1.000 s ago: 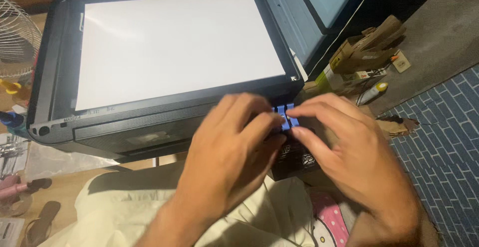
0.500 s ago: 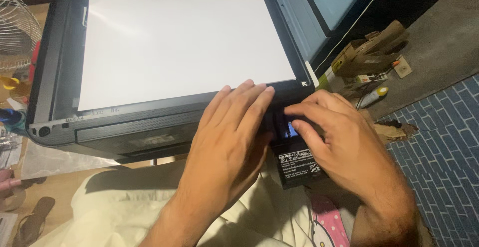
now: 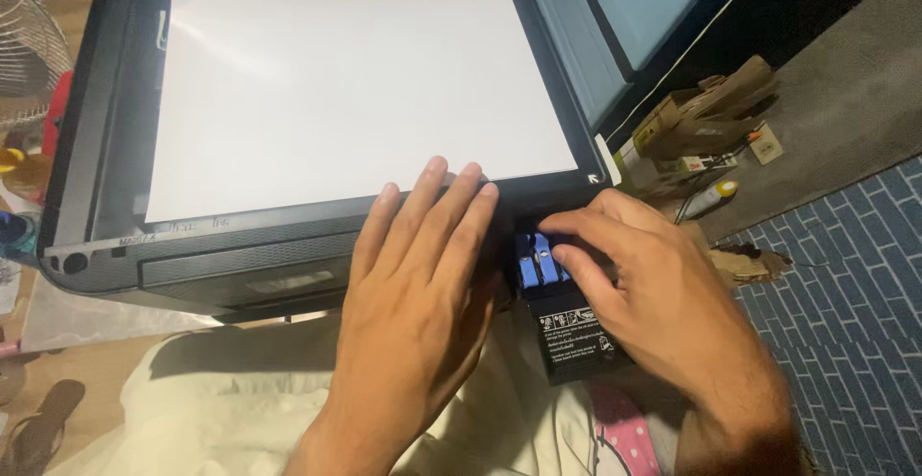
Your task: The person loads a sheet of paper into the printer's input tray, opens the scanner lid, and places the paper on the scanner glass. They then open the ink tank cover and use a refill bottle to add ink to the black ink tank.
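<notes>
Dim room, bright glare off the white sheet [image 3: 355,92], sharp focus, shadowed edges.

bare left hand [image 3: 418,293] and right hand [image 3: 653,289], no sleeves, cream-coloured garment [image 3: 230,418]

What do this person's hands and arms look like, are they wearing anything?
Both the left hand and the right hand are bare: no gloves, rings, or watch show. The forearms are uncovered as far as the picture reaches, with no sleeves visible. Fingernails are short and plain.

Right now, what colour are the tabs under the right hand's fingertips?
Blue: the tabs sit in the black printer front, clearest in the head view.
</notes>
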